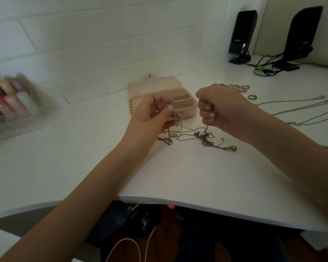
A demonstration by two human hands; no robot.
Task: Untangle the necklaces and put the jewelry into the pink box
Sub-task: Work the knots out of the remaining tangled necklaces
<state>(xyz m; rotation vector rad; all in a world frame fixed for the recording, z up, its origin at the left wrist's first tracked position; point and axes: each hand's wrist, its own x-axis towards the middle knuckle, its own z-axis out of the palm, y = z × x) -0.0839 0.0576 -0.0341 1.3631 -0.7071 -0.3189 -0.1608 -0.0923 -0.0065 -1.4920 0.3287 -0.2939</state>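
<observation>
Tangled necklaces (195, 136), both hands pinching chains

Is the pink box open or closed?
Open. The pink box has its lid tipped back toward the wall, so you can see the compartments inside.

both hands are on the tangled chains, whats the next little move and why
Probably ease the hands apart a little. The left hand pinches one end of the chains and the right hand grips another strand, while a knot still lies bunched on the table between them. A light pull should show which loop to free; the pink box is open behind.
</observation>
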